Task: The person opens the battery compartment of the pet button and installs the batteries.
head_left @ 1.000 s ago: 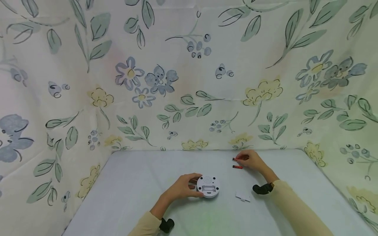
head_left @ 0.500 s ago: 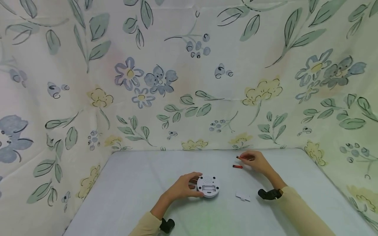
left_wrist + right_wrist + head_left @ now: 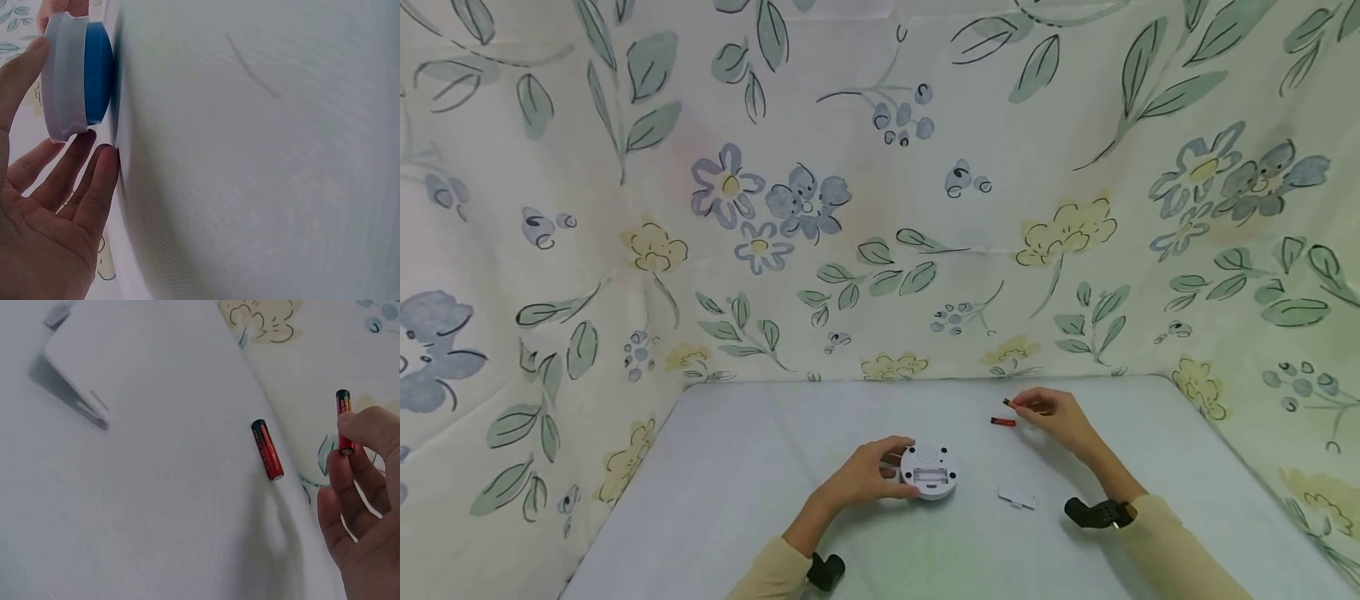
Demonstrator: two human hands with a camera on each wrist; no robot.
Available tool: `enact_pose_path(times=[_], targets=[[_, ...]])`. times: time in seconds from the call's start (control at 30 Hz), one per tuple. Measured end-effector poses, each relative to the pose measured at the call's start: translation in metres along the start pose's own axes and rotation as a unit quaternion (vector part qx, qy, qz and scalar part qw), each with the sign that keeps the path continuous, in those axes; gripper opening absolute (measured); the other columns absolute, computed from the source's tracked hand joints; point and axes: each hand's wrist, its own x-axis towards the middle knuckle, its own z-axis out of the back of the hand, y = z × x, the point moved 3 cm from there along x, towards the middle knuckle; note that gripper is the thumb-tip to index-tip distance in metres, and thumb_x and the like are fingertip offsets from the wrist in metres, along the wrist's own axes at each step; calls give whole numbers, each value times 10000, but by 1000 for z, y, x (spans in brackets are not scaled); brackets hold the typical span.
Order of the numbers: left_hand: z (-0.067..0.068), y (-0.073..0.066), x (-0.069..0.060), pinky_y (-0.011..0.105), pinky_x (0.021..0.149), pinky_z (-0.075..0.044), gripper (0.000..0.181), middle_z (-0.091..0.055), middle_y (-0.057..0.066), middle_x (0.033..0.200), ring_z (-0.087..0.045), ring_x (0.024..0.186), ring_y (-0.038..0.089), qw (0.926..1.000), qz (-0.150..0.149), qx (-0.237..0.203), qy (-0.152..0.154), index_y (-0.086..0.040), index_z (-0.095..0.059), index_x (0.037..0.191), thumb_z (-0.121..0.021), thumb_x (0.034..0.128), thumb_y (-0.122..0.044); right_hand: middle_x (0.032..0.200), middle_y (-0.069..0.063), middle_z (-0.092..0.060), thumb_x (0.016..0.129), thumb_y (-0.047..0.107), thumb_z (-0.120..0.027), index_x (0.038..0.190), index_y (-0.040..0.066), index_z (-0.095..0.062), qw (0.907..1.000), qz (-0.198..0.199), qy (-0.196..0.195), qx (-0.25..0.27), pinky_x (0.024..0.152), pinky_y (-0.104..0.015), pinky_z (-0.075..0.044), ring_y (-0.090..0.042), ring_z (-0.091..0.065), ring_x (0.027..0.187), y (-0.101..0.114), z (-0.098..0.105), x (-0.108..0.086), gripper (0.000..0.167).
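Note:
My left hand (image 3: 867, 479) grips the edge of a round white device (image 3: 929, 454), thumb on the near side and fingers on the far side. Its underside faces up and shows a battery compartment with no battery in it. In the left wrist view the device's lower part is blue (image 3: 97, 75), next to the table. Between thumb and fingertips, my right hand (image 3: 369, 487) pinches a red-and-black battery (image 3: 344, 403), raised off the table. A second battery (image 3: 267, 450) lies on the table close by. The white battery cover (image 3: 1017, 497) lies to the right of the device.
A white cloth covers the table (image 3: 760, 467). Behind it and at both sides hangs a floral curtain (image 3: 880, 192). Each wrist wears a black camera, such as the right wrist camera (image 3: 1093, 513).
My right hand has lifted the battery off the table and drawn slightly right and back towards me. The left hand and the device have stayed in place.

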Motion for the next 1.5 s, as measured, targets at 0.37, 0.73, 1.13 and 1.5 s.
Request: enact_pose_path(times=[0.37,0.73,1.13,1.5], targets=[[-1,3,0,277,942,-522,704,-600,35,1297,-596,1162,235,10000,10,57,-10,-31,-535,1433,-870,843,-220,1054,-242,-691,949,-42,-689,1080,-87,-696,9989,-128,105,449,722,-245,-568,-519,-642,906,29,-14,-10,139],[-1,0,0,287,944,-524,707,-598,41,1296,-596,1158,233,10000,35,31,18,-17,-532,1431,-871,840,-206,1064,-242,-694,940,107,-753,1057,13,-728,9964,-170,169,807,706,-308,-580,-431,-667,867,18,-29,-21,152],[0,-1,-1,311,947,-528,711,-602,50,1296,-597,1157,242,10000,24,70,4,-4,-528,1433,-868,844,-212,1082,-129,-696,932,94,-760,1069,32,-730,9912,-529,424,1141,743,-307,-581,-317,-678,920,27,-49,-31,153],[0,4,1,295,936,-531,697,-613,41,1276,-604,1141,228,10000,-37,75,-33,-23,-540,1424,-870,842,-219,1107,-164,-661,925,97,-766,1061,29,-719,9881,-359,657,1342,790,-303,-581,-270,-664,955,32,-59,-35,159]])
